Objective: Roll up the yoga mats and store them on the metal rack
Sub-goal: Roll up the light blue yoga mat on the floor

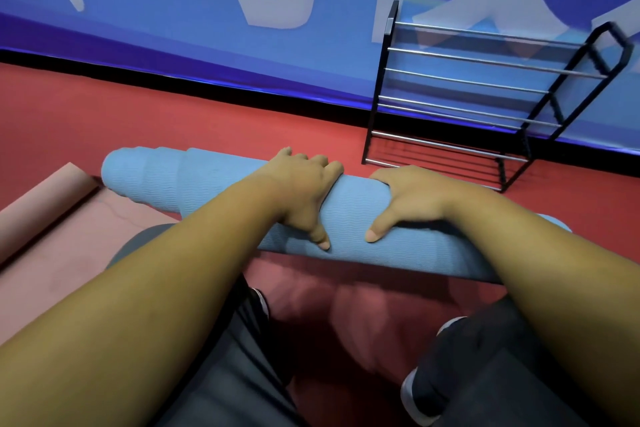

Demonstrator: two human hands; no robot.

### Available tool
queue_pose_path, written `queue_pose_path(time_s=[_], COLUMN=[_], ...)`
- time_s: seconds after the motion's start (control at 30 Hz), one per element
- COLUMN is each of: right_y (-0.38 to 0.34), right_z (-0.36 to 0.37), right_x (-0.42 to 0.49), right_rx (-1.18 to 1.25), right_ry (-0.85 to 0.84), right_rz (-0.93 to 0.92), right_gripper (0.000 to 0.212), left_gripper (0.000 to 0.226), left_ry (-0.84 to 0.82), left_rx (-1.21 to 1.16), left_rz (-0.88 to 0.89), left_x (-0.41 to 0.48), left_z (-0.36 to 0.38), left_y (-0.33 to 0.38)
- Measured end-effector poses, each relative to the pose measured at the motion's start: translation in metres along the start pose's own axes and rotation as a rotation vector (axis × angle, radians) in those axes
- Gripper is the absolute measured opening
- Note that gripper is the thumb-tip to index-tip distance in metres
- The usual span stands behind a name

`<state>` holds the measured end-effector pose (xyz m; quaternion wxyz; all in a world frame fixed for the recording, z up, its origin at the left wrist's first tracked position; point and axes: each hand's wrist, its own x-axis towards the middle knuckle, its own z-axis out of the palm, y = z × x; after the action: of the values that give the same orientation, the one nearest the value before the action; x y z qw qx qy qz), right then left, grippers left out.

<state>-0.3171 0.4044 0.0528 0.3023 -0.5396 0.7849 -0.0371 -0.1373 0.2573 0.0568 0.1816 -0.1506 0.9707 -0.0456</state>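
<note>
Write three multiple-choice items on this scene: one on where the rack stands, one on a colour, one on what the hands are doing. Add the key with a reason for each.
1. Where does the metal rack stand?
A. On top of a table
B. On the red floor, against the blue wall
C. Between the person's knees

2. What colour is the rolled mat under the hands?
A. Blue
B. Green
C. Pink

3. What are the left hand and the right hand doing?
A. Both grip the rolled mat
B. Only the left one touches it
C. Both hang free

Key:
1 B: its feet are on the floor and its back is to the wall.
2 A: the textured roll is light blue.
3 A: the fingers of both curl over the roll, with the thumbs on its near side.
</note>
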Motion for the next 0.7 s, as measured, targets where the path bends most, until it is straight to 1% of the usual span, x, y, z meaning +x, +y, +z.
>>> queue_pose_path(time_s=[0.07, 0.2, 0.37, 0.5, 0.6, 0.7], right_y=[-0.003, -0.012, -0.020, -0.025, -0.031, -0.034], right_z=[0.001, 0.005, 0.023, 0.048, 0.060, 0.063], right_x=[0.001, -0.002, -0.010, -0.020, -0.022, -0.021], right_rx=[-0.017, -0.075, -0.345, -0.468, -0.542, -0.562], right_ry=[-0.007, 0.009, 0.077, 0.169, 0.261, 0.337], right_rz=[-0.016, -0.048, -0.052, -0.044, -0.008, 0.014], right_gripper=[0.088, 0.096, 0.143, 0.162, 0.165, 0.155], left_gripper=[0.121, 0.114, 0.105, 0.102, 0.101, 0.098], left_ry=[0.016, 0.000, -0.073, -0.124, -0.130, -0.138], left_rx=[-0.027, -0.085, -0.253, -0.360, -0.437, -0.500], left_rz=[-0.008, -0.016, -0.057, -0.093, -0.099, -0.094], left_x=[-0.001, -0.001, -0.002, -0.003, -0.002, -0.001], left_z=[0.001, 0.000, -0.002, -0.004, -0.004, -0.003], left_y=[-0.002, -0.010, -0.023, -0.029, -0.033, -0.035])
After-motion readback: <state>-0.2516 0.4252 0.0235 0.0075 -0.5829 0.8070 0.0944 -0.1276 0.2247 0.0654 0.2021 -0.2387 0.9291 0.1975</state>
